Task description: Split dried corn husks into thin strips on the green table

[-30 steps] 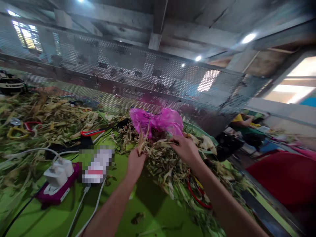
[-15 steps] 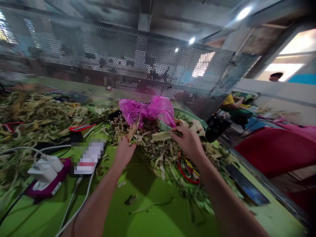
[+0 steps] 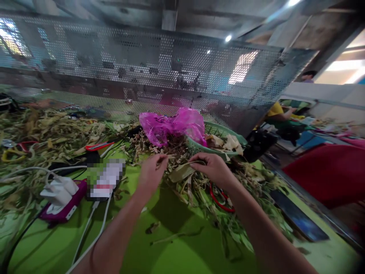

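Note:
My right hand (image 3: 212, 167) pinches a flat, pale green dried leaf (image 3: 180, 173) between thumb and fingers, its broad end pointing left. To the left, my left hand (image 3: 153, 172) is closed with the fingers curled in. What it holds, if anything, is hidden. Both hands are over a heap of withered leaves and stems (image 3: 199, 190) on the green tabletop (image 3: 168, 255). Just beyond them lies a crumpled pink plastic bag (image 3: 173, 125), beside a green perforated basket (image 3: 225, 131) with pale dry leaves in it. A red loop-shaped handle (image 3: 221, 201) shows under my right forearm.
At left are a purple power strip (image 3: 64, 213) with white plugs, a charging phone (image 3: 105, 180), a red-edged tool (image 3: 99, 146) and more dried leaves (image 3: 51, 133). A dark phone (image 3: 299, 215) lies right. Behind stands a perforated metal screen (image 3: 137, 72). Another person's arm (image 3: 285, 114) shows far right.
The long dry leaf that stood up from my left hand is no longer visible there, and that hand moved right, nearer the other. My right hand still holds its leaf, now lower and tilted.

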{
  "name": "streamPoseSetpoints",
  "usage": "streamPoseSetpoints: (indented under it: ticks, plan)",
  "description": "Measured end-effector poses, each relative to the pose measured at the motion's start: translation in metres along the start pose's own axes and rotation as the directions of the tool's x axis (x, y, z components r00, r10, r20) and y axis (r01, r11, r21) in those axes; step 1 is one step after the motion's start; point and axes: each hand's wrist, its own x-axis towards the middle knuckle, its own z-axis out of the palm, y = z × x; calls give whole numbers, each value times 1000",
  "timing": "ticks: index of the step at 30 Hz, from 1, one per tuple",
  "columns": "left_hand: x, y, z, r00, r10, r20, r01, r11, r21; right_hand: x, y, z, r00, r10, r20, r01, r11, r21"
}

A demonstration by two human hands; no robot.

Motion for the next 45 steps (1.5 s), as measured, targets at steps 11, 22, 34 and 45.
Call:
streamPoseSetpoints:
  ticks: [11,22,34,45]
  plan:
    - [-1,-9,19,955,-166,248,227,943,-244,3,4,17,943,-42,-331,77,993,92]
    - [-2,-5,23,968,-177,179,242,851,-467,0,-9,53,991,133,23,-128,864,486]
    - [-2,-9,25,964,-143,225,247,794,-555,-1,-8,54,988,150,34,-141,794,591]
    - [-5,-4,26,962,-198,185,264,846,-464,-3,-12,57,988,109,109,-153,784,602]
